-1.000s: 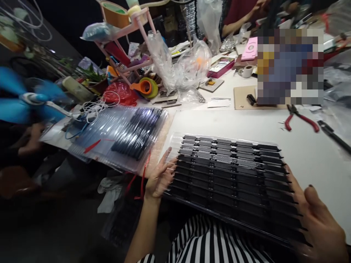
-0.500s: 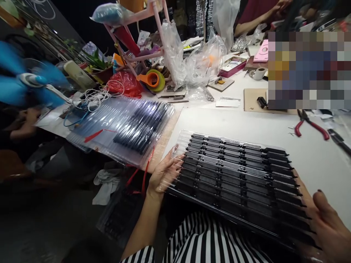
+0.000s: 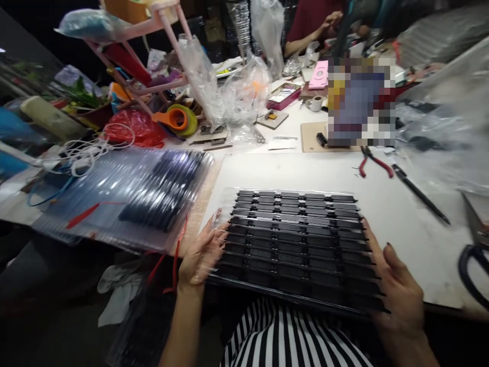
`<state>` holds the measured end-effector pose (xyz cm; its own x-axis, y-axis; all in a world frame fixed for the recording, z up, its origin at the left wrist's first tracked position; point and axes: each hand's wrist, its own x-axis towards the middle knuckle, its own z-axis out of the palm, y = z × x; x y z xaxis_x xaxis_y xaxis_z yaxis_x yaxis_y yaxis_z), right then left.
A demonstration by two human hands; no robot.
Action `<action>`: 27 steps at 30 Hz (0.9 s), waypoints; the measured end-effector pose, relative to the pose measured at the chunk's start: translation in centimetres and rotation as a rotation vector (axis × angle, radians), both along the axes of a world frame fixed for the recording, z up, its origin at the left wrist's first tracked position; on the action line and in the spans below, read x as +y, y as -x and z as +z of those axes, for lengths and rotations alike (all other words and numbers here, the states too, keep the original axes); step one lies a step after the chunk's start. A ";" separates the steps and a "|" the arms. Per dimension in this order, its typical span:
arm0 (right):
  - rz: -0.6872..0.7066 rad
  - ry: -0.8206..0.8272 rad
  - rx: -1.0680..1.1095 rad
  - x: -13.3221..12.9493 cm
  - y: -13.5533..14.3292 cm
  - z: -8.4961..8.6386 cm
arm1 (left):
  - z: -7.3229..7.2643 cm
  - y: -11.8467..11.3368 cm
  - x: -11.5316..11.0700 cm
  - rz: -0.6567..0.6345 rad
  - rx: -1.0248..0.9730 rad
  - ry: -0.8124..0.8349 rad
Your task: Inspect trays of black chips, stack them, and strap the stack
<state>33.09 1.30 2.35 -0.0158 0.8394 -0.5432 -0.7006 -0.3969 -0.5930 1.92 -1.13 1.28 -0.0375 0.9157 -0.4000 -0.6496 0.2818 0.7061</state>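
A clear plastic tray (image 3: 224, 204) filled with rows of black, comb-like parts (image 3: 290, 237) is held between my two hands, over the table's front edge and tilted toward me. My left hand (image 3: 200, 252) grips its left edge, with the fingers partly seen through the plastic. At the right edge my right hand (image 3: 399, 285) holds on, thumb up and fingers along the side and partly underneath. What the black parts are I cannot tell for certain.
To the left lies a stack of clear trays (image 3: 126, 188) with a red ribbon. Red-handled pliers (image 3: 376, 163), a black pen-like tool (image 3: 422, 196) and scissors (image 3: 476, 250) lie at the right. Plastic bags (image 3: 237, 97) and a pink rack (image 3: 168, 30) stand behind. A co-worker's arm (image 3: 313, 38) shows beyond.
My view has swung to the right, so the scene shifts left and scissors come into sight. The tray is still between both hands, and its tilt looks more level from side to side.
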 end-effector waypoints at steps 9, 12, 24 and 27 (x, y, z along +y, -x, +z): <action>0.027 -0.113 0.164 0.6 -0.7 -0.9 | 0.5 -0.9 0.7 0.073 0.129 0.101; 0.030 -0.103 0.173 0.8 -0.7 -0.9 | 0.6 -1.1 0.8 0.100 0.154 0.125; 0.046 0.030 0.192 0.5 -1.1 -1.0 | 0.7 -1.2 1.0 0.086 0.196 0.041; 0.041 0.076 0.204 0.6 -1.2 -0.9 | 0.6 -1.1 1.0 0.082 0.184 0.042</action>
